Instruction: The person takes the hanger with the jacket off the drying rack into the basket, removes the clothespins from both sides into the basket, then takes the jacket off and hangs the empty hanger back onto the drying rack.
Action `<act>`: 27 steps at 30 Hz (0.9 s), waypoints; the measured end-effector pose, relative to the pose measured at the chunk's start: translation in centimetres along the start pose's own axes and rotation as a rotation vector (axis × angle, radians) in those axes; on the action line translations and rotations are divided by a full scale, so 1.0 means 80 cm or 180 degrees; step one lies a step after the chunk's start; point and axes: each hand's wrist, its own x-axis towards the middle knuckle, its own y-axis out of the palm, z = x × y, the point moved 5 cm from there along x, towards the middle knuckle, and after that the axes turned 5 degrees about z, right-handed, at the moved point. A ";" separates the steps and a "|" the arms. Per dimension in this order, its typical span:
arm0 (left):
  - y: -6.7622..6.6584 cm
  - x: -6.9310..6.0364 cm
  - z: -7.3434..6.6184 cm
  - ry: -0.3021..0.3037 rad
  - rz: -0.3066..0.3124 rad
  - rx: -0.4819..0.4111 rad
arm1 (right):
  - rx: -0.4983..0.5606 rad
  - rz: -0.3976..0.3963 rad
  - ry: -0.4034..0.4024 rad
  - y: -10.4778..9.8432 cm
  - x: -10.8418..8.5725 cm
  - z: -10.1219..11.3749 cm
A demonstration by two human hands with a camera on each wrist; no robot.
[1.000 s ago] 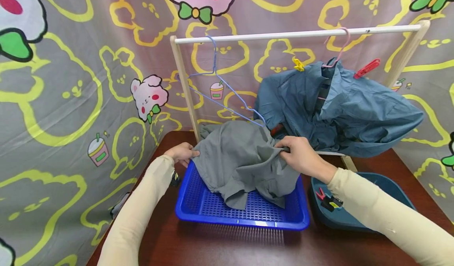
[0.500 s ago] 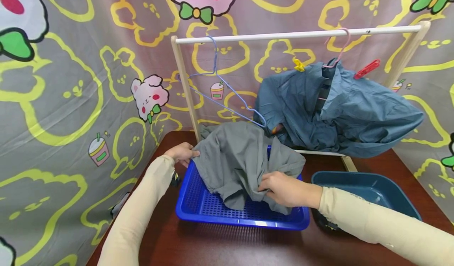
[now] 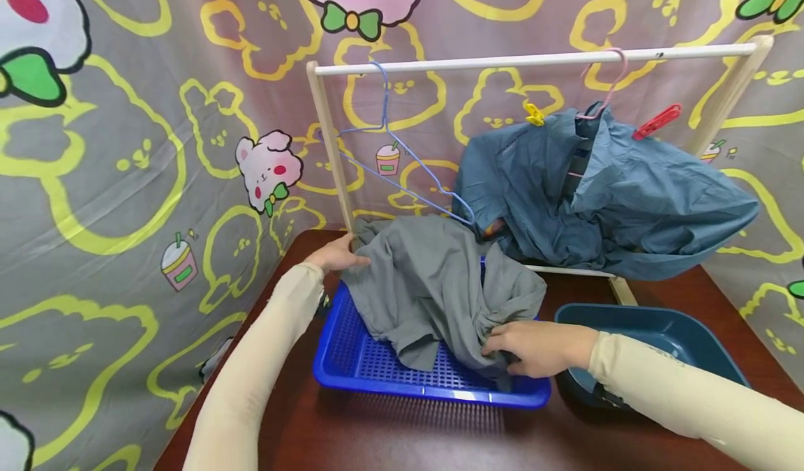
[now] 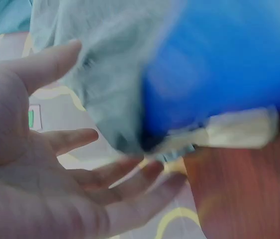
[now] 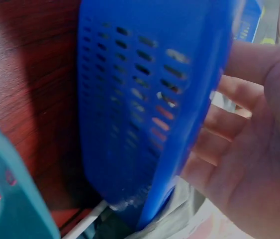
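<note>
A crumpled grey garment (image 3: 427,275) lies heaped in and over the back and right rim of a blue perforated plastic basket (image 3: 433,392). Beside the garment's back left part is my left hand (image 3: 336,255); in the left wrist view its fingers are spread and the palm holds nothing. My right hand (image 3: 546,347) is at the basket's front right, its fingers against the cloth. Its fingers (image 5: 217,127) reach over the basket rim in the right wrist view, and the rim hides their tips. Nothing is visibly pinched.
Behind the basket stands a rack with a white bar (image 3: 477,64). An unfilled blue hanger (image 3: 427,167) hangs at left. At right, a blue garment (image 3: 603,185) hangs on a pink hanger with yellow and red clips. A teal tub (image 3: 666,324) holding red pegs sits right of the basket.
My right hand went from the garment's upper right down to the basket's front right, letting its right part drop over the rim. The left hand let go of the cloth edge and shifted farther back.
</note>
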 end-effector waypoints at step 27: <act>0.068 0.059 -0.129 0.0152 -0.0256 0.1030 | 0.0031 -0.1310 0.0869 -0.022 -0.014 -0.053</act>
